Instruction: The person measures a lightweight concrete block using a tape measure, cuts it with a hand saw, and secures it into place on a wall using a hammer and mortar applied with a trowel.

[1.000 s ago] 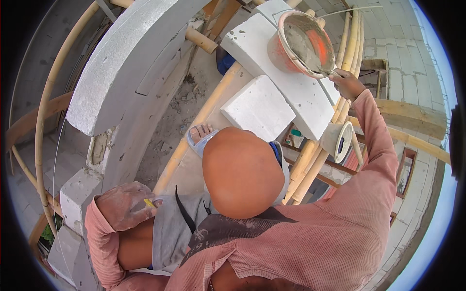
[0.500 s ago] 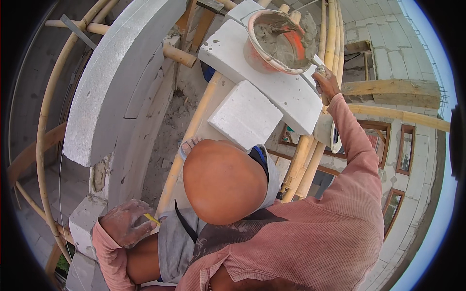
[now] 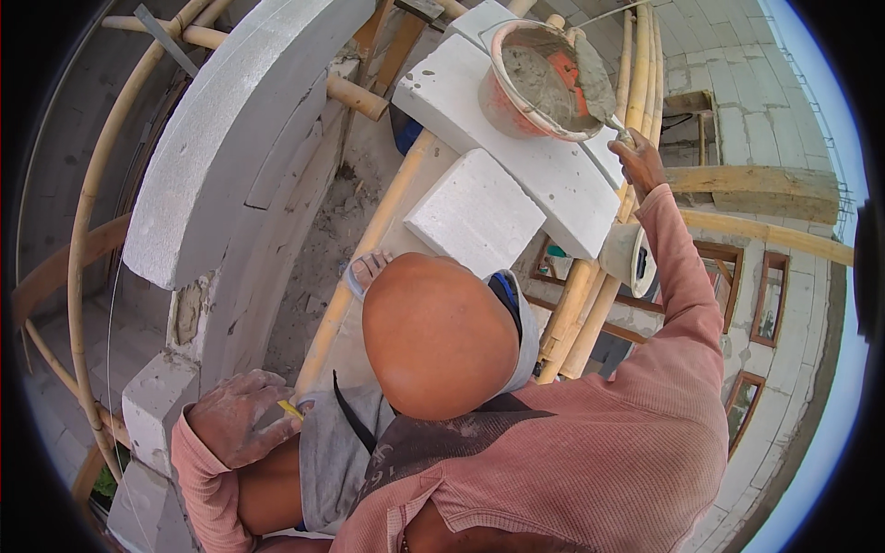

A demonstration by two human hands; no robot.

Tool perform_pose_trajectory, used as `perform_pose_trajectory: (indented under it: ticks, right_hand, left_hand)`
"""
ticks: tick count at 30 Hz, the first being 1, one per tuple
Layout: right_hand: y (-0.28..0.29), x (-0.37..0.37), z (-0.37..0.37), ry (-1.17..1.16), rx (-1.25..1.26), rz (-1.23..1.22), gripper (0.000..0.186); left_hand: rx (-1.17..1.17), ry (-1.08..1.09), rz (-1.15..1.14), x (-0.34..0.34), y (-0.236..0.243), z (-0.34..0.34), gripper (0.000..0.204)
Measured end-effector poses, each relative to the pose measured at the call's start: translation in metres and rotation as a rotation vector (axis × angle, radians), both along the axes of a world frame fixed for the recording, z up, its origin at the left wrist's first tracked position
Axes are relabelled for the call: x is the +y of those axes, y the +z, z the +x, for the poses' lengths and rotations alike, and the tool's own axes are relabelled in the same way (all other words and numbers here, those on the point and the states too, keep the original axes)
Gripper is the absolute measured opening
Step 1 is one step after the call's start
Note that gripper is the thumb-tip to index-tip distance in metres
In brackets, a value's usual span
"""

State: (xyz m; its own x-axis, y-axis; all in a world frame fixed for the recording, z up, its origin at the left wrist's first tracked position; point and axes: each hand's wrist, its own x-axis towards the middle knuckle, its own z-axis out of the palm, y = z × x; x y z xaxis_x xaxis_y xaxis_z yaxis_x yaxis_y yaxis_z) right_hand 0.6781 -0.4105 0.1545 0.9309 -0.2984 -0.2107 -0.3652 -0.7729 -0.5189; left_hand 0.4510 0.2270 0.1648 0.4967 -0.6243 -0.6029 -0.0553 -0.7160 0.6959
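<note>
While the right hand (image 3: 640, 162) has its fingers curled around the handle of a trowel (image 3: 625, 138), the mortar-covered blade (image 3: 595, 79) sits at the right side of the bucket (image 3: 503, 111), which stands on a long white block (image 3: 576, 210). Bent fingers of the left hand (image 3: 243, 418) hold a small yellow stick (image 3: 289, 408) beside the grey shorts (image 3: 330, 475).

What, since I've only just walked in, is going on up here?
A person's right hand holds a mortar-coated trowel at the rim of a reddish bucket with grey mortar inside. The bucket stands on a long white block, and a smaller white block lies nearer the person. The dusty left hand is beside the grey shorts, with a small yellow item in its grip, too small to identify.
</note>
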Motion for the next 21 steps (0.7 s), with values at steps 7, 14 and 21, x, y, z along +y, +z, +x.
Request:
perform_pose_trajectory:
  ticks: [7, 14, 21]
  right_hand:
    - [0.010, 0.044, -0.001, 0.170, -0.001, -0.104, 0.043]
    - [0.014, 0.158, -0.049, 0.471, 0.087, -0.017, 0.036]
    - [-0.095, 0.344, -0.104, 1.276, 0.383, 0.233, 0.037]
  left_hand:
    - [-0.056, 0.059, 0.166, -0.015, 0.048, -0.011, 0.041]
    - [-0.237, -0.014, -0.027, 0.005, 0.005, -0.050, 0.040]
    - [-0.413, 0.134, -0.054, -0.003, 0.026, -0.121, 0.037]
